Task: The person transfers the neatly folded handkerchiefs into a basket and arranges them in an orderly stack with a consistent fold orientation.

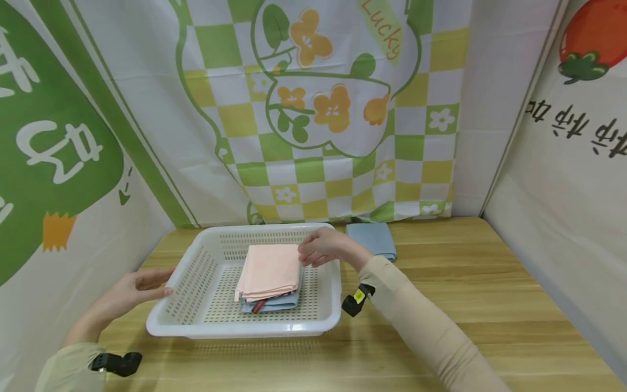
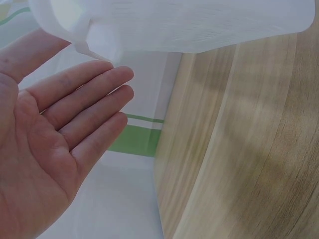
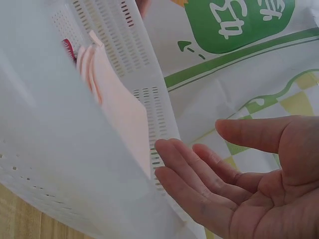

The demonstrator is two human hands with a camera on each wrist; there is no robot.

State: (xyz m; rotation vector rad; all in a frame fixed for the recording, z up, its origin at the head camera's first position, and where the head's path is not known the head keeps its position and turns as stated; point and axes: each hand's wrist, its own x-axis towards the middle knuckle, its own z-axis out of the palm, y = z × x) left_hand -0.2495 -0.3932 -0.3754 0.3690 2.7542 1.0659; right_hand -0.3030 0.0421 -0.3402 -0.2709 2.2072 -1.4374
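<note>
A white plastic basket (image 1: 173,330) with slotted walls stands on the wooden table. Inside it, a folded pink cloth (image 1: 272,267) lies on top of a folded light blue cloth (image 1: 279,306), and a small red tag (image 1: 258,306) sticks out at the front of the stack. My left hand (image 1: 124,294) is at the basket's left side, fingers straight beside the outer wall and thumb close to the rim. Over the basket's right side hovers my right hand (image 1: 323,247), its fingers loosely bent and holding nothing, near the pink cloth's right edge.
Another folded blue cloth (image 1: 372,239) lies on the table (image 1: 465,288) behind my right forearm. Printed curtains close in the back and both sides, the back one (image 1: 333,179) patterned with green and yellow checks.
</note>
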